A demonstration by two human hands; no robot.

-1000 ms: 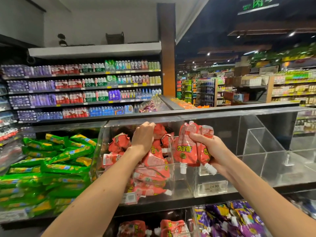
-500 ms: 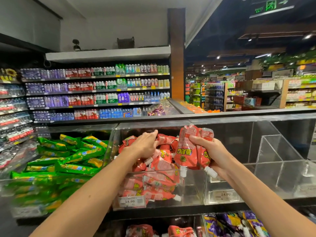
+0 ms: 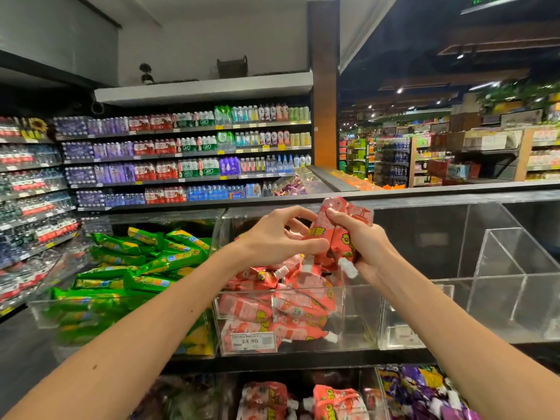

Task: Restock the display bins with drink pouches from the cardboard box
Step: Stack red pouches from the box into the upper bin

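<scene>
We clench pink-red spouted plastic drink pouches (image 3: 336,231) in our right grip (image 3: 363,247), spouts toward six o'clock; left grip (image 3: 272,241) at their nine o'clock, whether pinching we cannot tell.

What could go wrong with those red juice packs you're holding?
The right hand grips several red pouches while the left hand pinches one, so one might slip and fall. The clear bin below is already heaped, so added pouches could slide over its front wall.
</scene>
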